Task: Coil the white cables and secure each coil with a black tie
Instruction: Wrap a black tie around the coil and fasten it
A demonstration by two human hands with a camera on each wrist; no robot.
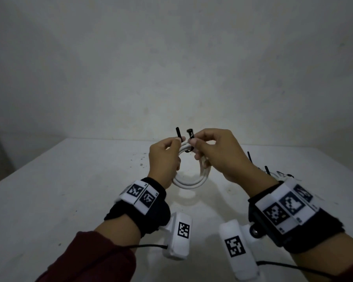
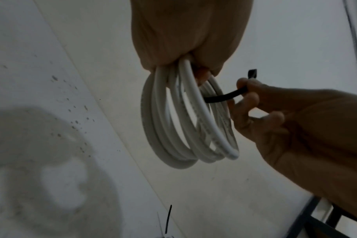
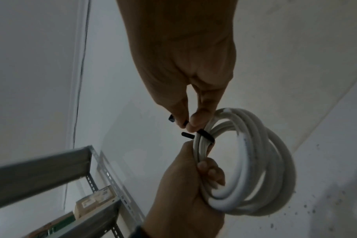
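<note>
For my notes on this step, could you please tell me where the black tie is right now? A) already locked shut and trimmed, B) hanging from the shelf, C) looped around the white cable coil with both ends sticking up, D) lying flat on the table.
C: the black tie wraps the cable coil, its head end pinched by the right hand, the other end by the left hand, not yet joined.

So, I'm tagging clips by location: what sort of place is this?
Probably a plain workroom or storeroom, not a home. The person works at a bare white table speckled with dark marks, against an unadorned wall, and slotted-angle metal shelving holding a cardboard box stands beside it.
</note>
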